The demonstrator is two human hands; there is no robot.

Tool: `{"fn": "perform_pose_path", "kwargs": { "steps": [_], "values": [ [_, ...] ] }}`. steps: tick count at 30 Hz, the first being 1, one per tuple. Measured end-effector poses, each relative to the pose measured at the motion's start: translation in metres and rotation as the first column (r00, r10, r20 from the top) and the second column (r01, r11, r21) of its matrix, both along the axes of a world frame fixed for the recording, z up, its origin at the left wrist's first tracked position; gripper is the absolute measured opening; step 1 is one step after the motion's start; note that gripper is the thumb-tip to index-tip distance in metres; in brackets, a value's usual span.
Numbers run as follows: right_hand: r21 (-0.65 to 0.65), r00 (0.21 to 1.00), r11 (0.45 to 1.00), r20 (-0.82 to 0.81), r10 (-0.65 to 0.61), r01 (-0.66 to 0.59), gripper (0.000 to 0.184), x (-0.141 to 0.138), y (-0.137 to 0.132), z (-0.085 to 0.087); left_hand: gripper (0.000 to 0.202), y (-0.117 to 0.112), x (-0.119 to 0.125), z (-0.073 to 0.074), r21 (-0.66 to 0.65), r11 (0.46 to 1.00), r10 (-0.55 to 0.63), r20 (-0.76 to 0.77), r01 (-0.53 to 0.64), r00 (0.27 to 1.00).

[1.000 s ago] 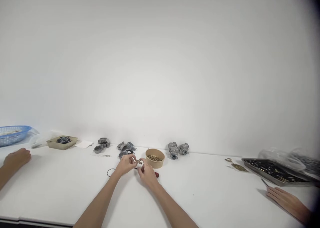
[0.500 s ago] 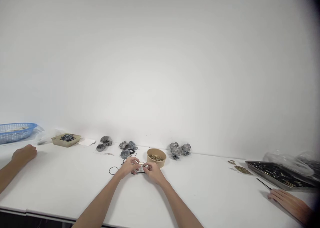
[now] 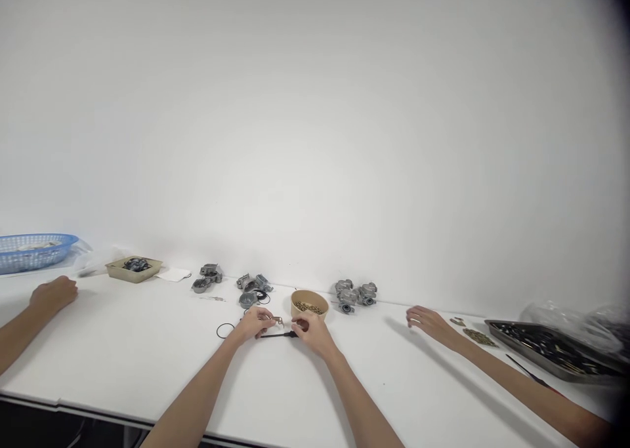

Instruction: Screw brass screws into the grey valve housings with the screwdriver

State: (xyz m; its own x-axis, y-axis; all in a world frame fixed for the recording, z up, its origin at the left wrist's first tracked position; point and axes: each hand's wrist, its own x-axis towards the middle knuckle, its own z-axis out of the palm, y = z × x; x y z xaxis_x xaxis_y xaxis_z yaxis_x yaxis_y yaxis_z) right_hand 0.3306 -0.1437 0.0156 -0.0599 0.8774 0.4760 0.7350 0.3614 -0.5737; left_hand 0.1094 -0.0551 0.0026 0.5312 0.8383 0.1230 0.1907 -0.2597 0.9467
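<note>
My left hand (image 3: 254,323) is closed in a pinch on a small brass-coloured metal bracket (image 3: 278,321), which points toward my right hand. My right hand (image 3: 311,331) is a short way to the right, its thumb and fingers pinched together in front of the bowl; what they hold, if anything, is too small to make out. Below both hands a thin black screwdriver (image 3: 276,335) lies on the table. A tan bowl (image 3: 319,313) of small brass-coloured parts stands just behind my right hand. Black rings (image 3: 225,330) lie left of my left hand.
Grey metal housings (image 3: 347,297) stand in groups near the wall. On the right, a co-worker's hand (image 3: 429,323) hovers near a pile of small parts (image 3: 479,337), a dark tray (image 3: 522,356) and another screwdriver (image 3: 526,370). Leftward are another person's hand (image 3: 54,294), a beige tray (image 3: 130,276) and a blue basket (image 3: 34,258).
My hands have drawn slightly apart; the bracket stays in my left. The co-worker's right-side hand has left the screwdriver and reached left across the table.
</note>
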Motion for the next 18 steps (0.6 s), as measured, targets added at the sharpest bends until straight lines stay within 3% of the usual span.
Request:
{"fn": "perform_pose_path", "kwargs": {
  "steps": [3, 9, 18],
  "values": [
    [-0.053, 0.996, 0.996, 0.051, 0.073, -0.070, 0.022, 0.002, -0.003, 0.000, 0.045, 0.001, 0.001, -0.001, 0.003, 1.000, 0.014, -0.008, -0.014, 1.000],
    [-0.054, 0.937, 0.998, 0.348, -0.020, 0.042, 0.019, -0.008, 0.000, 0.001, 0.043, 0.001, 0.001, 0.000, 0.025, 0.999, 0.041, -0.035, -0.040, 0.999],
    [-0.108, 0.963, 0.990, 0.265, -0.054, 0.085, 0.017, 0.025, -0.009, 0.005, 0.042, 0.015, -0.005, -0.005, 0.064, 0.963, 0.264, -0.039, -0.261, 0.964]
  ]
}}
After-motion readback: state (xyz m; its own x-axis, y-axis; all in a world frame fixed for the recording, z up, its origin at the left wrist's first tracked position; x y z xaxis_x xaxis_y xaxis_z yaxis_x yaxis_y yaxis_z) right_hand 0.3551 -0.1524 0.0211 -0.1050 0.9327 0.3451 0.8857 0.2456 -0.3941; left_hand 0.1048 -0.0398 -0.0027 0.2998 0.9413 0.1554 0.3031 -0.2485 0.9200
